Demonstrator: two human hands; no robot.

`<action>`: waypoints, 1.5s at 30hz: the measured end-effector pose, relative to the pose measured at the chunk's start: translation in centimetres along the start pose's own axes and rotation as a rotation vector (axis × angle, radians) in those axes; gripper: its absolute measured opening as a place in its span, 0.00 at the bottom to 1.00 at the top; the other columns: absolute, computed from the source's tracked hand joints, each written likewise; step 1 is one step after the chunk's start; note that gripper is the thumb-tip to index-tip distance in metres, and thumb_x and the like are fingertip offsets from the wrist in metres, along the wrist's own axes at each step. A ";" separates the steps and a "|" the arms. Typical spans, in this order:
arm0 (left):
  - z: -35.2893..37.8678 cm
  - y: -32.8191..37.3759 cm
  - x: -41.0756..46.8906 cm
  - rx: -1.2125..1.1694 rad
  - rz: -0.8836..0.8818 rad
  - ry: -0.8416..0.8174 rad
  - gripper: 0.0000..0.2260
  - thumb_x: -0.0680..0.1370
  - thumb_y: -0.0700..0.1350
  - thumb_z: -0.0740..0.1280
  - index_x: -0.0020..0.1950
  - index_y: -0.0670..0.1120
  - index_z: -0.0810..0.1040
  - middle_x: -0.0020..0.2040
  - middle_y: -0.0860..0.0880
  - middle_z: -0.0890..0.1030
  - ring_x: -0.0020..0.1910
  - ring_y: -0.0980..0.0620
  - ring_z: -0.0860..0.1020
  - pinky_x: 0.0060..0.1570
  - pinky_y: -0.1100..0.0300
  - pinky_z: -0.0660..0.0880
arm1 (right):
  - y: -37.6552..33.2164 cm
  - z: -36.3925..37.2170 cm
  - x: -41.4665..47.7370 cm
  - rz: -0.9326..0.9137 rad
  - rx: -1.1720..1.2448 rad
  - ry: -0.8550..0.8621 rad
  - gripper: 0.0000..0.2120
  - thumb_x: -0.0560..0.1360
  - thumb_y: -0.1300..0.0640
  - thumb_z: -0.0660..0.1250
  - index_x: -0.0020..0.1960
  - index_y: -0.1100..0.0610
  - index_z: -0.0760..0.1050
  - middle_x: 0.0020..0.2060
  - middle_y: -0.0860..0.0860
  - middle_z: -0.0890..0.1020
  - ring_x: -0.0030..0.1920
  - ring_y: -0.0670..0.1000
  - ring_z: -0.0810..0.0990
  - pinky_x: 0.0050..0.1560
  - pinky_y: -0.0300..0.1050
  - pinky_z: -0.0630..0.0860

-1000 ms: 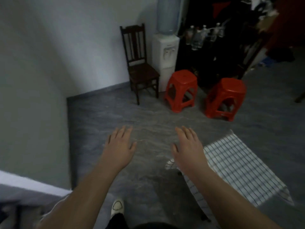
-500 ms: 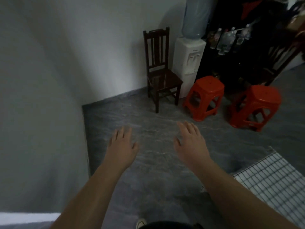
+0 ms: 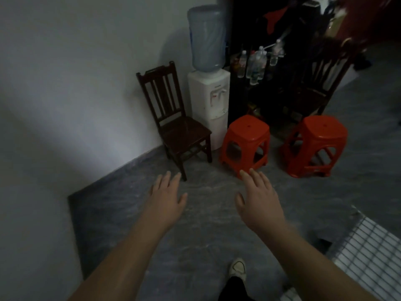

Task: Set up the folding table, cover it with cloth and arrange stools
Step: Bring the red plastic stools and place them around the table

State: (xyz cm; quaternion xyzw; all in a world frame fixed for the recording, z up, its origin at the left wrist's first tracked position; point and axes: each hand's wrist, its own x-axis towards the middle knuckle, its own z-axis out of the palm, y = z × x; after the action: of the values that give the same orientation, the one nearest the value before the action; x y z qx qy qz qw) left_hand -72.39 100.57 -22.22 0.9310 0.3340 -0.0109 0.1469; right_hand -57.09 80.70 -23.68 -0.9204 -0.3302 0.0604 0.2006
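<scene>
A person's left hand (image 3: 166, 197) and right hand (image 3: 259, 200) reach out palm-down over a grey marbled floor (image 3: 134, 213) in a dim room. The fingers are straight and a little spread, and both hands are bare w/ nothing in them. They are held apart, side by side.

Two red plastic stools stand upright ahead. The nearer stool (image 3: 247, 137) is just beyond the right hand's fingertips as seen from the head cam, though real contact can't be told. The second stool (image 3: 319, 140) stands to its right, w/ a gap between the two.

A checked cloth (image 3: 368, 253), white w/ dark lines, lies spread flat at the lower right edge of the view. What's under it is hidden, and it is well apart from both stools.

A dark wooden chair (image 3: 180, 124) stands by the white wall (image 3: 76, 83), w/ a white water dispenser (image 3: 209, 101) just beside it carrying a blue jug (image 3: 206, 38). Behind the stools are a dark shelf w/ clear bottles (image 3: 256, 61) and another wooden chair (image 3: 321, 83). One pale shoe (image 3: 237, 268) shows on the floor at bottom centre, between the forearms.
</scene>
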 end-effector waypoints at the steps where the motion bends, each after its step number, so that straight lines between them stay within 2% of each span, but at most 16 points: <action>1: -0.1 0.9 2.5 0.006 0.010 -0.007 0.29 0.83 0.57 0.56 0.82 0.52 0.51 0.82 0.46 0.51 0.81 0.45 0.49 0.78 0.48 0.49 | 0.9 -0.1 2.5 0.006 0.001 -0.002 0.32 0.79 0.44 0.60 0.79 0.49 0.56 0.79 0.51 0.59 0.79 0.54 0.52 0.77 0.55 0.57; 10: -0.5 7.0 20.2 -0.065 0.048 -0.081 0.29 0.83 0.58 0.56 0.82 0.54 0.51 0.82 0.48 0.51 0.81 0.47 0.48 0.78 0.45 0.51 | 5.2 -2.3 19.4 0.037 0.008 -0.066 0.33 0.78 0.44 0.61 0.80 0.49 0.55 0.79 0.50 0.58 0.79 0.54 0.52 0.77 0.55 0.57; 16: 0.6 8.6 31.9 -0.083 0.050 -0.107 0.30 0.83 0.58 0.57 0.82 0.53 0.51 0.82 0.47 0.51 0.81 0.45 0.49 0.78 0.45 0.52 | 8.4 -2.0 29.5 0.092 -0.012 0.003 0.32 0.75 0.45 0.62 0.77 0.52 0.63 0.76 0.53 0.66 0.77 0.57 0.60 0.75 0.55 0.62; 19: 1.7 9.4 38.9 -0.054 0.123 -0.102 0.30 0.82 0.58 0.58 0.82 0.53 0.52 0.82 0.46 0.53 0.80 0.45 0.51 0.77 0.44 0.54 | 9.3 -1.5 35.4 0.150 -0.014 0.037 0.31 0.76 0.47 0.65 0.77 0.53 0.63 0.76 0.54 0.66 0.77 0.57 0.60 0.74 0.55 0.62; 24: 3.1 10.7 52.1 -0.053 0.231 -0.172 0.30 0.82 0.57 0.58 0.82 0.53 0.52 0.82 0.47 0.54 0.80 0.44 0.51 0.77 0.43 0.55 | 10.6 0.2 45.4 0.246 -0.038 0.013 0.32 0.78 0.47 0.63 0.79 0.52 0.59 0.78 0.53 0.62 0.78 0.56 0.56 0.76 0.53 0.58; 32: 6.3 14.0 69.7 0.021 0.381 -0.314 0.31 0.81 0.57 0.59 0.81 0.51 0.53 0.81 0.44 0.57 0.79 0.42 0.55 0.76 0.44 0.57 | 13.5 3.1 57.0 0.434 0.021 -0.002 0.30 0.78 0.49 0.63 0.77 0.55 0.61 0.76 0.55 0.65 0.77 0.57 0.59 0.77 0.53 0.57; 37: 10.6 16.4 77.8 0.008 0.390 -0.383 0.32 0.79 0.58 0.59 0.80 0.50 0.57 0.79 0.43 0.62 0.78 0.43 0.59 0.75 0.45 0.60 | 18.1 5.9 62.5 0.558 0.084 0.001 0.30 0.77 0.49 0.65 0.77 0.55 0.63 0.75 0.55 0.67 0.76 0.56 0.62 0.74 0.53 0.61; 41: 16.6 18.7 84.5 -0.049 0.403 -0.475 0.34 0.75 0.59 0.57 0.80 0.48 0.58 0.77 0.42 0.65 0.76 0.43 0.64 0.73 0.45 0.64 | 24.1 9.9 67.8 0.662 0.155 -0.033 0.31 0.75 0.50 0.65 0.76 0.56 0.64 0.73 0.56 0.69 0.73 0.58 0.65 0.71 0.57 0.66; 45: 23.3 20.0 90.9 -0.093 0.294 -0.521 0.36 0.73 0.62 0.56 0.79 0.49 0.60 0.75 0.43 0.68 0.74 0.44 0.67 0.72 0.44 0.66 | 30.8 15.7 73.2 0.731 0.250 -0.120 0.31 0.75 0.50 0.65 0.75 0.57 0.63 0.72 0.56 0.70 0.71 0.58 0.67 0.70 0.57 0.67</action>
State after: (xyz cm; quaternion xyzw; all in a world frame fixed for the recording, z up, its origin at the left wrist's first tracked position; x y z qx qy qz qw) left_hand 12.54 135.60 -49.92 0.9274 0.1470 -0.2127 0.2703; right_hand 13.71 110.54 -49.05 -0.9406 0.0183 0.2214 0.2568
